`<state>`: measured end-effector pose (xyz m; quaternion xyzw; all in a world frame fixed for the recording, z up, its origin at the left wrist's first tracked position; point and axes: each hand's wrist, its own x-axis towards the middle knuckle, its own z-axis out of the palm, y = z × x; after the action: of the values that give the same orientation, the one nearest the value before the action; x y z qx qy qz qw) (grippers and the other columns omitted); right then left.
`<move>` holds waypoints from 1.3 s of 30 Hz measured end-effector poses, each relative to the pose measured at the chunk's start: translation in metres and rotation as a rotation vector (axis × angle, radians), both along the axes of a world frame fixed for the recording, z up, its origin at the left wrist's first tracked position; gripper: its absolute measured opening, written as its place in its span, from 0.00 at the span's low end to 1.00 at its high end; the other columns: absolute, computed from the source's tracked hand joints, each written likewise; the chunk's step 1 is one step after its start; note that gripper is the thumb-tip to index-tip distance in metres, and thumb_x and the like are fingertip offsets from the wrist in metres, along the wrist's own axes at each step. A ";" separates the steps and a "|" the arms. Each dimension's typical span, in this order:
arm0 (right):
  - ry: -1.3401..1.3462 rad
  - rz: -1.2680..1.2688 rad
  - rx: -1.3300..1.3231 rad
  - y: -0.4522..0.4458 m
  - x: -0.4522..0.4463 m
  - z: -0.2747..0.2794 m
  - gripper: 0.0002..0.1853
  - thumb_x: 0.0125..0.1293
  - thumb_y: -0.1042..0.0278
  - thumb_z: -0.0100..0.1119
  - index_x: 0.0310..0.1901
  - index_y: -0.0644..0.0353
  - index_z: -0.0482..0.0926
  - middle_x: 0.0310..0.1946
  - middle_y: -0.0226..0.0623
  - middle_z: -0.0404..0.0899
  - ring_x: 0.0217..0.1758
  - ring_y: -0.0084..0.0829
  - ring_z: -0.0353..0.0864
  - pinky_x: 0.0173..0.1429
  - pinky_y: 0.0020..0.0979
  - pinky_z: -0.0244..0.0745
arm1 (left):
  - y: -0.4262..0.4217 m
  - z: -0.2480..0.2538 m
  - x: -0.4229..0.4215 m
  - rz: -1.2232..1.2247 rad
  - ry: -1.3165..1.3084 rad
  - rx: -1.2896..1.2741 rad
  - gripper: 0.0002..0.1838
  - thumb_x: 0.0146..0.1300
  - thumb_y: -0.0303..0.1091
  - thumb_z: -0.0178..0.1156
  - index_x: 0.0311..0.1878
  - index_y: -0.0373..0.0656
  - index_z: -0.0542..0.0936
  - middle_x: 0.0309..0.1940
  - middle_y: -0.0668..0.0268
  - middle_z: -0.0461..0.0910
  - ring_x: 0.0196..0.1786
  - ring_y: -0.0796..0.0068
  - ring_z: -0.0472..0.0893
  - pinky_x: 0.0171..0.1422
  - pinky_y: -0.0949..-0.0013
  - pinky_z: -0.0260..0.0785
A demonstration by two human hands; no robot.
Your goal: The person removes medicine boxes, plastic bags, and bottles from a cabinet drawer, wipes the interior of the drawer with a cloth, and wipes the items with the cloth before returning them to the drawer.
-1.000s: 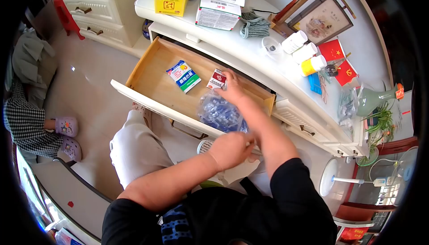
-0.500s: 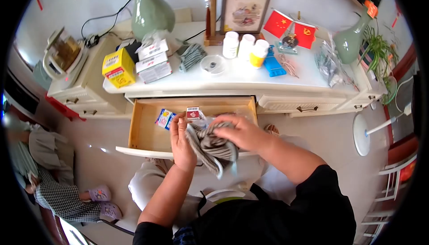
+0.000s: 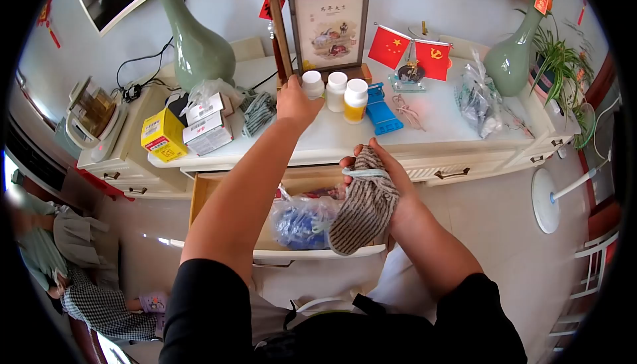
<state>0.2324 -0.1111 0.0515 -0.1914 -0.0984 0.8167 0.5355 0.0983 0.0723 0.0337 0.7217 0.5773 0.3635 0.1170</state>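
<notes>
My right hand is closed around a bunched brown-and-grey striped cloth with pale blue edging, held above the right side of the open drawer. Over the cabinet top, my left hand curls its thumb and fingers beside the leftmost white bottle. What lies under that palm is hidden. Two more bottles, one white and one with a yellow label, stand just to the right. Inside the drawer lies a clear plastic bag with blue contents. My left forearm covers the drawer's left part.
Left on the cabinet are a yellow box, white boxes, a grey striped bundle and a tall green vase. A framed picture, blue plastic piece and small flags stand behind or right. A person sits at left.
My left hand has moved from the drawer up to the cabinet top near the bottles. My right hand has moved right with the striped cloth. The plastic bag in the drawer now shows plainly.
</notes>
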 end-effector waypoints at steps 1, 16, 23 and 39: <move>0.004 -0.005 0.001 0.001 0.001 0.000 0.15 0.64 0.51 0.48 0.34 0.55 0.71 0.31 0.41 0.75 0.28 0.40 0.77 0.35 0.42 0.75 | 0.006 0.001 0.002 -0.005 0.004 0.001 0.36 0.39 0.40 0.68 0.53 0.36 0.66 0.45 0.52 0.72 0.53 0.55 0.70 0.57 0.60 0.63; -0.371 -0.488 0.549 -0.005 -0.030 0.023 0.14 0.67 0.55 0.44 0.40 0.56 0.71 0.44 0.37 0.72 0.47 0.32 0.72 0.53 0.31 0.68 | -0.209 -0.005 -0.050 -0.344 -0.518 -0.269 0.25 0.45 0.28 0.65 0.48 0.36 0.68 0.39 0.58 0.75 0.43 0.72 0.75 0.46 0.67 0.68; -1.456 -0.084 1.239 -0.027 -0.093 -0.029 0.13 0.61 0.67 0.53 0.46 0.62 0.69 0.42 0.42 0.71 0.45 0.31 0.70 0.50 0.30 0.65 | -0.249 -0.044 -0.089 -0.316 -0.454 -0.470 0.13 0.49 0.28 0.63 0.38 0.34 0.75 0.32 0.62 0.79 0.34 0.77 0.78 0.37 0.71 0.70; -1.309 -0.027 1.226 -0.024 -0.102 -0.041 0.16 0.58 0.72 0.56 0.49 0.61 0.69 0.44 0.43 0.72 0.48 0.40 0.72 0.53 0.32 0.66 | -0.245 -0.061 -0.107 -0.339 -0.717 -0.421 0.23 0.46 0.26 0.62 0.48 0.37 0.68 0.38 0.58 0.75 0.41 0.68 0.74 0.46 0.68 0.68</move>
<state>0.1301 -0.1349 0.0101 -0.3003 -0.8008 0.3416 0.3897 -0.0090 -0.1727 -0.0277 0.5951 0.4353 0.4407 0.5120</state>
